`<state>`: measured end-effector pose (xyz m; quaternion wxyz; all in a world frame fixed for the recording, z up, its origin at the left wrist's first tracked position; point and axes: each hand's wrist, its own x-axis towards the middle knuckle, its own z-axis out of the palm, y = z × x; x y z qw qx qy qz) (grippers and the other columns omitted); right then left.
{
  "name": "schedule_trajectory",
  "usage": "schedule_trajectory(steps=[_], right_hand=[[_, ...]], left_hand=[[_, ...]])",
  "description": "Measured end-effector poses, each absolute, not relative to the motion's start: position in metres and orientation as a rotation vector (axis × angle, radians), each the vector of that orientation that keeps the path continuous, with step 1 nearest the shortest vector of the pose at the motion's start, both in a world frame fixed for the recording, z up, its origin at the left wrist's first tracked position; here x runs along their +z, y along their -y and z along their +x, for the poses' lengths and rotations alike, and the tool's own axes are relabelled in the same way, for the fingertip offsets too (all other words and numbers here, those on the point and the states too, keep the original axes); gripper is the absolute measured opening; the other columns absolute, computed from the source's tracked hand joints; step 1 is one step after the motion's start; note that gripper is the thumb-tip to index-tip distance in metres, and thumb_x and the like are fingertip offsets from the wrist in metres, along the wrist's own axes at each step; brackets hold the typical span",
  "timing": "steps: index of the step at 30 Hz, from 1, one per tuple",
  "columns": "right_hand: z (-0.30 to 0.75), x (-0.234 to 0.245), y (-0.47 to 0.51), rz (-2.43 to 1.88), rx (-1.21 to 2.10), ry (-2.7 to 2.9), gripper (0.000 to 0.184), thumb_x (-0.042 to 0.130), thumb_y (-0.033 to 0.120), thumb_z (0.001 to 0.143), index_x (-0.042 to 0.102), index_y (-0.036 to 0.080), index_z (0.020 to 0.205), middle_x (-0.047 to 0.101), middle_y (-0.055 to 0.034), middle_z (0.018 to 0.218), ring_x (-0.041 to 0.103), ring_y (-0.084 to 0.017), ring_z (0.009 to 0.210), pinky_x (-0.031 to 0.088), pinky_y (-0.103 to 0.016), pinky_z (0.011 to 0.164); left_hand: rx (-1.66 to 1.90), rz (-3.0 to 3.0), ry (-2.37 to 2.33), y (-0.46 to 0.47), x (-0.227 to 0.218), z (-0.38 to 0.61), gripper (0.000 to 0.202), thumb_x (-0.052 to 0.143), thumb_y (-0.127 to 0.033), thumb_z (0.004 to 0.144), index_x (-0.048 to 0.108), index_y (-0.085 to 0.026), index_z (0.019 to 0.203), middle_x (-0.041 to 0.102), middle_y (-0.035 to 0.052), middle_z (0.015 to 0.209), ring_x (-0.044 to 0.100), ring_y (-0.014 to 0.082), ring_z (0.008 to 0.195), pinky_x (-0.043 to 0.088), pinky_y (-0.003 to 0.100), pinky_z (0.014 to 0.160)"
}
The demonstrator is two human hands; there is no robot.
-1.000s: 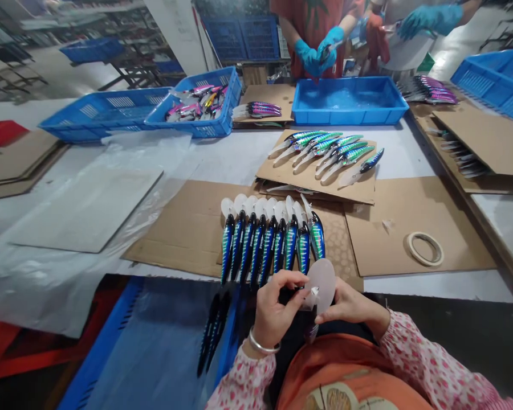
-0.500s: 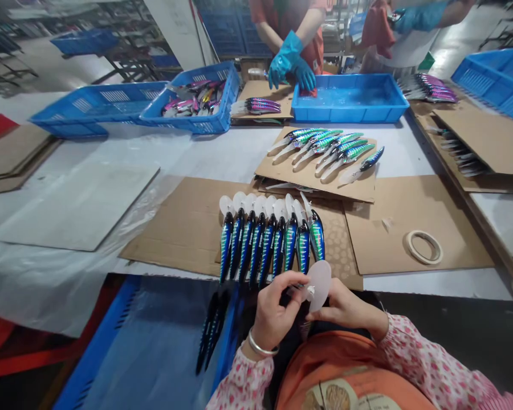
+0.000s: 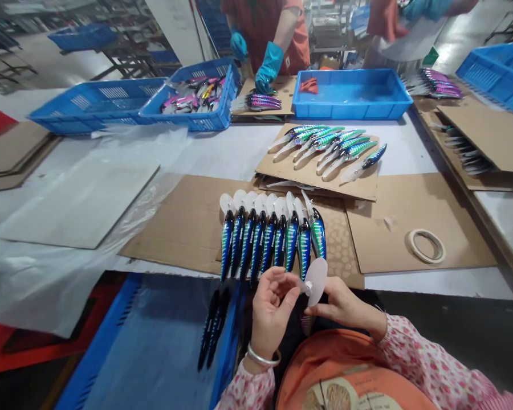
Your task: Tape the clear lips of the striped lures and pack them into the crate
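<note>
My right hand (image 3: 344, 304) grips a fishing lure (image 3: 313, 282) by the base of its clear round lip, just below the table's front edge. The lure's body hangs down behind my hands and is mostly hidden. My left hand (image 3: 271, 310) is at the lip's left side, with its fingertips pinched together on a small bit I cannot make out. Just beyond my hands a row of several blue-striped lures (image 3: 271, 239) lies side by side on a cardboard sheet (image 3: 183, 222).
Green lures (image 3: 325, 145) lie on cardboard further back. A tape roll (image 3: 426, 246) sits right. Blue crates (image 3: 98, 102) and a blue tray (image 3: 353, 94) line the far side, where people in blue gloves (image 3: 267, 68) work. A blue bin (image 3: 154, 353) holds dark lures (image 3: 214, 330).
My hands and the lure have risen slightly toward the table edge. Across the table, a person's gloved hands moved left from the blue tray to the pink lures.
</note>
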<state>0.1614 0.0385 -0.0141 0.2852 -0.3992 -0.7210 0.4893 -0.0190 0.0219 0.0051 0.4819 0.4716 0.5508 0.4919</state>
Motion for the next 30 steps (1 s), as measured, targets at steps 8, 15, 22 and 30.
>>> schedule_trajectory(steps=[8, 15, 22, 30], right_hand=[[0.157, -0.018, -0.034, -1.178, 1.156, 1.969, 0.023, 0.069, 0.039, 0.085, 0.061, 0.018, 0.08, 0.065, -0.0008, 0.076, 0.057, -0.015, 0.066, 0.043, -0.024, 0.061], [0.154, -0.019, -0.03, -1.216, 1.137, 1.974, 0.018, 0.072, 0.032, 0.083, 0.06, 0.018, 0.08, 0.064, 0.0002, 0.075, 0.057, -0.015, 0.065, 0.043, -0.023, 0.061], [0.152, -0.02, -0.028, -1.175, 1.203, 1.937, 0.011, 0.068, 0.027, 0.085, 0.062, 0.018, 0.087, 0.068, -0.0017, 0.083, 0.06, -0.015, 0.071, 0.047, -0.025, 0.068], [0.153, -0.021, -0.03, -1.097, 1.172, 2.007, 0.013, 0.063, 0.031, 0.09, 0.062, 0.018, 0.088, 0.067, -0.0021, 0.083, 0.059, -0.016, 0.071, 0.046, -0.025, 0.067]], left_hand=[[1.263, 1.64, -1.656, -0.01, 0.01, -0.011, 0.034, 0.072, -0.027, 0.082, 0.061, -0.022, 0.114, 0.071, 0.0065, 0.107, 0.067, 0.0198, 0.095, 0.055, 0.033, 0.082], [1.304, 1.5, -1.607, -0.007, 0.007, -0.001, 0.024, 0.069, -0.023, 0.086, 0.062, -0.019, 0.108, 0.074, 0.0064, 0.103, 0.072, 0.0196, 0.095, 0.06, 0.034, 0.086], [1.368, 1.975, -1.664, -0.003, 0.002, -0.001, 0.032, 0.07, -0.011, 0.084, 0.061, -0.019, 0.114, 0.076, 0.0058, 0.098, 0.073, 0.0179, 0.085, 0.059, 0.03, 0.079], [1.272, 2.407, -1.372, -0.013, 0.01, -0.012, 0.04, 0.067, -0.001, 0.08, 0.056, -0.016, 0.116, 0.077, 0.0094, 0.096, 0.074, 0.0182, 0.087, 0.056, 0.027, 0.076]])
